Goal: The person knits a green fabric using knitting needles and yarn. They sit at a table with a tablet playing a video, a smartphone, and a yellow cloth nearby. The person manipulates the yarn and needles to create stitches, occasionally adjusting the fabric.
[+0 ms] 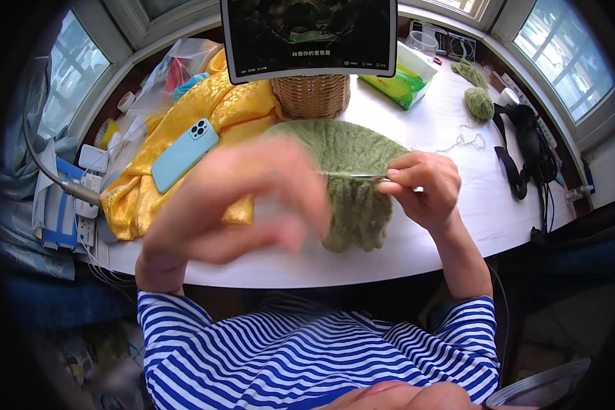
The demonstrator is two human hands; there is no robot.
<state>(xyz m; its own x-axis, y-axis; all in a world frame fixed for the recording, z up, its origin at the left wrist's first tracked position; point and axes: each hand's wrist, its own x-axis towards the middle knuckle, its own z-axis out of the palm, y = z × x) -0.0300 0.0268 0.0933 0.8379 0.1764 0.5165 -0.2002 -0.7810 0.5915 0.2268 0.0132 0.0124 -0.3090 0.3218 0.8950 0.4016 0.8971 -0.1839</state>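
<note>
A fuzzy green knitted piece (355, 215) lies on the white table in front of me, its upper part spread out behind my hands. My right hand (427, 184) pinches a thin metal knitting needle (369, 177) between thumb and fingers, its shaft lying across the knitting and pointing left. Smeared by motion, my left hand (246, 198) hovers over the left edge of the green piece, and its fingers cannot be read clearly. A ball of green yarn (479, 104) rests at the far right, with loose thin strands (466, 140) on the table between it and the knitting.
A screen (311, 41) stands before a wicker basket (312, 96) at the back. Shiny yellow cloth (133, 198) with a light-blue phone (184, 156) covers the left side. To the right are a green packet (403, 75) and black straps (526, 140). A gooseneck arm (82, 192) reaches in from the left.
</note>
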